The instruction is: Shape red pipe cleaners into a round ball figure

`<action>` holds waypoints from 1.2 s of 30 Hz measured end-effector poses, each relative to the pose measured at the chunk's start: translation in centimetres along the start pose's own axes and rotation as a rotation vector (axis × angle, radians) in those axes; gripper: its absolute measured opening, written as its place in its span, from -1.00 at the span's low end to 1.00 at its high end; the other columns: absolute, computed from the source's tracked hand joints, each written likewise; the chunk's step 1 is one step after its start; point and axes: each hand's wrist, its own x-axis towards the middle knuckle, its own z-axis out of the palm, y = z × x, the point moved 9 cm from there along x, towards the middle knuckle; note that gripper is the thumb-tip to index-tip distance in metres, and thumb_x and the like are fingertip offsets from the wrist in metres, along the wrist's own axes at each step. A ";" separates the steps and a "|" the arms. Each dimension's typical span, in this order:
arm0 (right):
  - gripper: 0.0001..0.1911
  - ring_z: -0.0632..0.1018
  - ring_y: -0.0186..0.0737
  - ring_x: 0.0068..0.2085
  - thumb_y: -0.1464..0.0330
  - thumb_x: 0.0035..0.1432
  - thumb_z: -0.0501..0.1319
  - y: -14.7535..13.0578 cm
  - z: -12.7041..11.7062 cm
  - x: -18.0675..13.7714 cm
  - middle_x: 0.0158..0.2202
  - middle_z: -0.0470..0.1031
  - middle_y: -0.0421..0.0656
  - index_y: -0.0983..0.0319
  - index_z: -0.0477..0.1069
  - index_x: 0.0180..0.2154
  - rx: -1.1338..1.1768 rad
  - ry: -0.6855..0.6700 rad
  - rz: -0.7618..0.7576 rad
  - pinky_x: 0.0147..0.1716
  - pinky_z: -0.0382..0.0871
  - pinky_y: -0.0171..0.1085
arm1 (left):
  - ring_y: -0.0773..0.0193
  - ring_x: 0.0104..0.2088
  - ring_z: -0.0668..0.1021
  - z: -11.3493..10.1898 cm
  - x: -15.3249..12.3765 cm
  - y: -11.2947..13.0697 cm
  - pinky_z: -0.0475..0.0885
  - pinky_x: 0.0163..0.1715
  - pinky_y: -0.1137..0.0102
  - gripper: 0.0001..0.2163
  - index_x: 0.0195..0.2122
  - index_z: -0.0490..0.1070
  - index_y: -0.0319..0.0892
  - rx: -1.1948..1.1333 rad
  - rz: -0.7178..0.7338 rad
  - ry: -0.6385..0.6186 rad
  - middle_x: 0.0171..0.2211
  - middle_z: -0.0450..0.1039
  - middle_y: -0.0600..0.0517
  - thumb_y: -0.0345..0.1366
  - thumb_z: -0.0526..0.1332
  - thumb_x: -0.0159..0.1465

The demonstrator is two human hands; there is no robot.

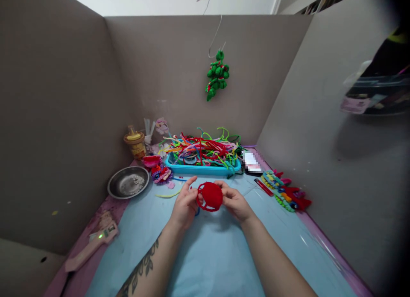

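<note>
A round red pipe-cleaner piece hangs between both hands, a little above the light blue mat. My left hand pinches its left side, where thin red loops stick out. My right hand grips its right side with curled fingers. A blue tray heaped with several coloured pipe cleaners sits just beyond the hands.
A metal bowl with small beads sits at the left, and a pink glue gun lies nearer the front left. Finished colourful pipe-cleaner figures lie at the right. A green pipe-cleaner ornament hangs on a wire hook. Grey partition walls enclose the desk.
</note>
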 end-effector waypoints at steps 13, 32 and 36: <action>-0.77 0.40 -0.06 -0.02 0.14 -0.12 0.38 -0.3 -0.8 -0.2 -0.10 0.34 -0.12 0.15 0.51 -0.51 0.021 0.009 -0.014 0.05 0.18 -0.08 | 0.46 -0.57 0.40 -0.2 0.1 -0.8 0.28 -0.52 0.54 -0.48 0.04 0.22 -0.21 -0.019 -0.072 0.026 -0.51 0.37 0.13 -0.36 0.34 0.07; -0.74 0.38 -0.05 0.01 0.12 -0.06 0.34 0.0 -0.7 0.0 -0.06 0.34 -0.10 0.17 0.51 -0.46 -0.064 -0.038 -0.020 0.08 0.15 -0.08 | 0.49 -0.54 0.41 0.1 0.0 -1.4 0.32 -0.52 0.60 -0.50 0.08 0.23 -0.24 -0.208 -0.143 -0.020 -0.46 0.39 0.07 -0.46 0.27 0.09; -0.75 0.36 -0.04 0.03 0.14 -0.02 0.32 -0.8 -0.7 0.0 -0.05 0.33 -0.08 0.20 0.50 -0.50 -0.230 -0.054 -0.041 0.08 0.15 -0.08 | 0.45 -0.56 0.44 -1.2 0.3 -1.4 0.34 -0.50 0.54 -0.56 0.01 0.27 -0.23 -0.064 -0.113 0.079 -0.47 0.42 0.06 -0.40 0.28 0.09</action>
